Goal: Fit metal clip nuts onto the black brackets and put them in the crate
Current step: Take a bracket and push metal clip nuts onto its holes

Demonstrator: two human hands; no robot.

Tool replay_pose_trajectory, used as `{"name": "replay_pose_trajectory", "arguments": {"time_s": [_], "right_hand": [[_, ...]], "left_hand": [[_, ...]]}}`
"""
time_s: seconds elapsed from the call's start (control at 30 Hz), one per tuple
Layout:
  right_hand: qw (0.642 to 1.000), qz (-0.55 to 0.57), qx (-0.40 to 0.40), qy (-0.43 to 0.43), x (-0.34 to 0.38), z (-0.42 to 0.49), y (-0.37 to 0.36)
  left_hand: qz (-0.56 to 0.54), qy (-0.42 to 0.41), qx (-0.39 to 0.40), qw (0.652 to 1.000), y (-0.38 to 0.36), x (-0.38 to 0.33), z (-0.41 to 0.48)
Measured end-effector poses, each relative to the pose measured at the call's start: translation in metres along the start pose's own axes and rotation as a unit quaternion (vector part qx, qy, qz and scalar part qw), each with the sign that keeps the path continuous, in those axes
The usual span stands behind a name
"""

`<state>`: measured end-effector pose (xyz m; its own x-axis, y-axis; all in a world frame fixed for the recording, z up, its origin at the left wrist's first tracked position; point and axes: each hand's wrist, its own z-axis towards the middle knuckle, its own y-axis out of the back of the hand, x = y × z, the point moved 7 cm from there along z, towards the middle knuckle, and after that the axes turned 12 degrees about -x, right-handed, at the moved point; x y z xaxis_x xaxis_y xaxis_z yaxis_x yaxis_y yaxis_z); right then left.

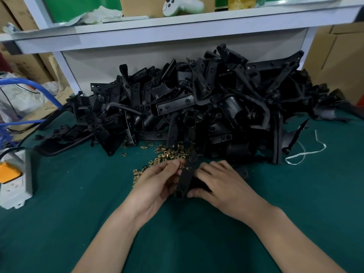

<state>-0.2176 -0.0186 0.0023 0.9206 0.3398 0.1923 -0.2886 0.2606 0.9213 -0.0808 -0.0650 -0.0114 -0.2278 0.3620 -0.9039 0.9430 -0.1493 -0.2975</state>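
Green cloth covers your counter (78, 223), and the biggest thing on it is the heap of black brackets (197, 107) piled against the white shelf unit (137, 54) at the back. Judging by that heap, most of the job is ahead of you: none of the brackets in it shows a fitted nut that I can make out, and the crate is not in view, so you cannot count from here what has gone in.

Along the near foot of the heap lies a loose scatter of brass-coloured clip nuts (169, 152), spreading toward your left side. That looks like plenty of stock for many more brackets.

Your right grip (216, 184) is clamped on one bracket (186, 178), thumb near its low end and fingers curled over its right edge, holding it just above the cloth with its long side pointing at the heap. Your left grip (157, 184) comes in from the other side, with its fingertips together at the bracket's upper left edge. They seem to pinch a single clip nut (180, 168) against that edge, though it is small and partly hidden. So you appear to be mid-fit on this one bracket: the nut sits at the edge, between your left fingertips and the black strip, and I cannot tell whether it is pushed home.
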Motion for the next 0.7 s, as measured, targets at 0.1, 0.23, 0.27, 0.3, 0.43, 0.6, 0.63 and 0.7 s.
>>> {"name": "replay_pose_trajectory", "arguments": {"time_s": [0.1, 0.23, 0.27, 0.3, 0.43, 0.6, 0.63, 0.7], "right_hand": [[1.0, 0.003, -0.002, -0.002, -0.0001, 0.0008, -0.0002], [1.0, 0.002, -0.011, -0.003, 0.0002, -0.0001, -0.0001], [1.0, 0.003, -0.015, -0.002, 0.0006, -0.0002, 0.0003], [1.0, 0.004, -0.018, -0.001, 0.0009, -0.0001, 0.0008], [1.0, 0.005, -0.017, -0.003, 0.0008, -0.0002, 0.0012], [1.0, 0.009, -0.021, -0.003, 0.0018, -0.0009, 0.002], [1.0, 0.012, -0.021, -0.003, 0.0018, -0.001, 0.002], [1.0, 0.017, -0.022, -0.006, 0.0017, -0.001, 0.0022]], "left_hand": [[0.012, -0.003, 0.003, 1.0, 0.0012, 0.0007, -0.0006], [0.02, -0.024, 0.013, 0.999, -0.0031, -0.0025, -0.0041], [0.019, -0.031, 0.013, 0.999, -0.0044, -0.0034, -0.0048], [0.018, -0.039, 0.009, 0.999, -0.0051, -0.0041, -0.0053], [0.023, -0.068, -0.01, 0.997, -0.0054, -0.0053, -0.0051], [0.061, -0.105, -0.039, 0.992, 0.0008, -0.0069, -0.0022], [0.069, -0.11, -0.029, 0.991, -0.0004, -0.0067, -0.003], [0.084, -0.116, -0.007, 0.99, -0.0042, -0.0062, -0.005]]}}
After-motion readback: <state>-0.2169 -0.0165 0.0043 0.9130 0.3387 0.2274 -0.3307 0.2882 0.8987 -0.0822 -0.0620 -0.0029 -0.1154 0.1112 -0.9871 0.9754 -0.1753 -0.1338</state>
